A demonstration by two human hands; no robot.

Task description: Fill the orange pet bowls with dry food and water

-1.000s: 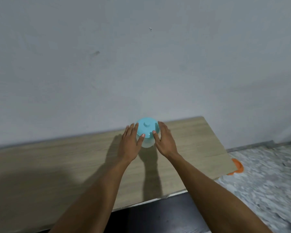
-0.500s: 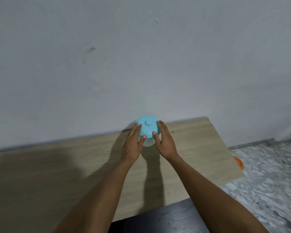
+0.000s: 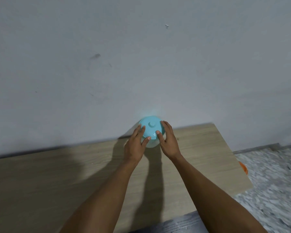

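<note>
A translucent container with a turquoise lid (image 3: 150, 126) stands on the wooden table (image 3: 57, 174), close to the wall. My left hand (image 3: 136, 145) holds its left side, thumb against the pale body below the lid. My right hand (image 3: 168, 140) holds its right side, thumb resting on the lid's near rim. A sliver of an orange pet bowl (image 3: 244, 168) shows on the floor past the table's right edge; the table hides most of it. What the container holds cannot be seen.
A plain grey-white wall (image 3: 141, 56) rises right behind the table. Speckled stone floor (image 3: 272, 182) lies to the right, below the table's right end. My forearms cast dark shadows across the tabletop.
The view has tilted upward a little, so the table sits lower in the frame. Both hands stay on the turquoise-lidded container, the right thumb now up on the lid's rim.
</note>
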